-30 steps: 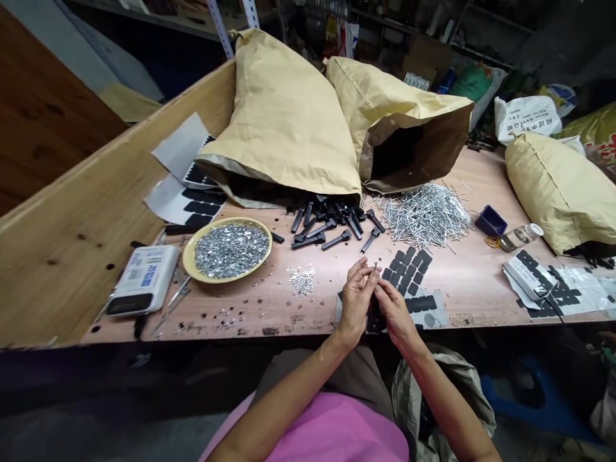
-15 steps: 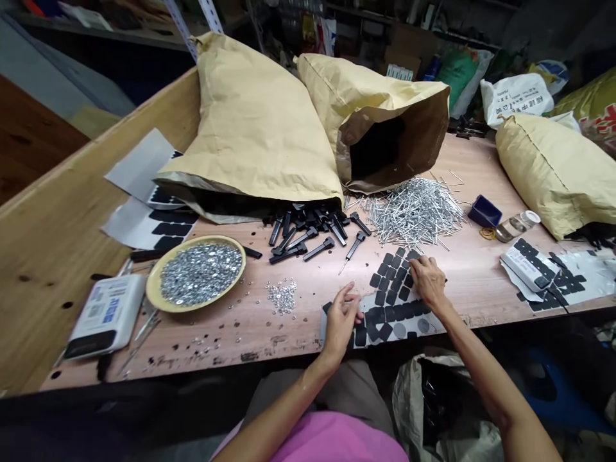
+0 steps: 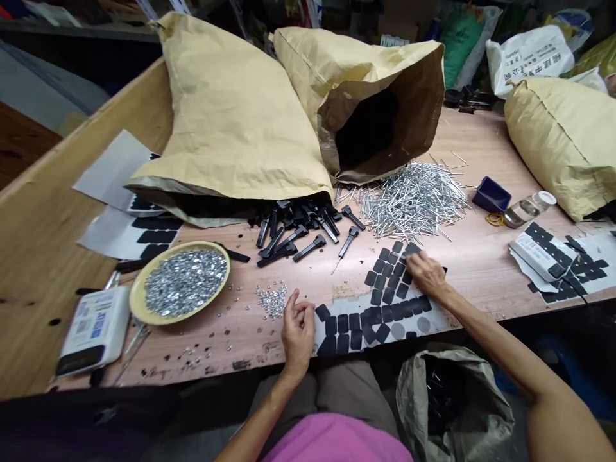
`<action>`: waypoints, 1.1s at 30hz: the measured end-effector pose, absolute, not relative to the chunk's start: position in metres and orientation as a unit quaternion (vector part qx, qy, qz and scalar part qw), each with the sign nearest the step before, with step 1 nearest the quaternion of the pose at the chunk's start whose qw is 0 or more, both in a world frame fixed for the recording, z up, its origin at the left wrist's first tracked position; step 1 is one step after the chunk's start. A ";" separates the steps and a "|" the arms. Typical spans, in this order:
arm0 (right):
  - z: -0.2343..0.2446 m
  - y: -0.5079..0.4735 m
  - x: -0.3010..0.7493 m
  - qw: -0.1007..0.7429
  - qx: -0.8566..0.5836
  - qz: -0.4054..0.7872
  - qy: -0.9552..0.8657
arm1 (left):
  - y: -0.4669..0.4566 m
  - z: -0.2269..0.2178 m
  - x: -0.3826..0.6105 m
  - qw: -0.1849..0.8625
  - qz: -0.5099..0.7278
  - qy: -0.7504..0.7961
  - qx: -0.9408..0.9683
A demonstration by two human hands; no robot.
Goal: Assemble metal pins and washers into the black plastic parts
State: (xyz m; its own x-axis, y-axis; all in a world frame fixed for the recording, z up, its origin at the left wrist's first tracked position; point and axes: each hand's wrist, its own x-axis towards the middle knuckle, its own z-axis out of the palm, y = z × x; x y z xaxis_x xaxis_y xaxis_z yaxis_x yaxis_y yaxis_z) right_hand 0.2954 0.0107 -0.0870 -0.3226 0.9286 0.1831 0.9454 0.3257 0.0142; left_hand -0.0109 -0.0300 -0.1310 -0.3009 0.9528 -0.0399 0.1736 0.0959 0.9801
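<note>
My left hand (image 3: 297, 330) hovers at the left end of a pale backing sheet (image 3: 436, 319), beside a small heap of metal washers (image 3: 272, 299). Its index finger points up and the others bend loosely; nothing shows between them. Rows of black rounded pads (image 3: 386, 314) cover the sheet. Above it, more black pads (image 3: 379, 282) lie in slanting columns on the table. At the top right of these columns is my right hand (image 3: 426, 274), fingers curled down together against the pads. Its fingertips are partly hidden, so what they pinch cannot be made out.
A yellow bowl of washers (image 3: 222, 280) and a white device (image 3: 92, 327) stand left. Black plastic parts (image 3: 308, 247) spill from a paper sack (image 3: 240, 122). Metal pins (image 3: 414, 202) lie before another sack (image 3: 298, 64). A blue tray (image 3: 491, 194) and a jar (image 3: 529, 208) stand right.
My left hand has shifted left, off the sheet's pads, toward the washers. My right hand stays at the top of the pad columns. The view has moved a little.
</note>
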 end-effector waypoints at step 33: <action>-0.064 0.026 0.277 -0.014 -0.668 -0.014 -0.744 | -0.028 -0.129 -0.009 0.379 0.485 0.632 0.472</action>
State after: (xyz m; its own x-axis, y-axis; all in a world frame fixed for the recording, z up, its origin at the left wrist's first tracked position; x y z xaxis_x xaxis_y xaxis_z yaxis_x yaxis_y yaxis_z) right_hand 0.2765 0.0259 -0.0637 -0.1082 0.9941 -0.0020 0.9933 0.1082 0.0405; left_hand -0.0093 -0.0277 -0.1292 -0.2681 0.9631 -0.0221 0.2286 0.0858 0.9697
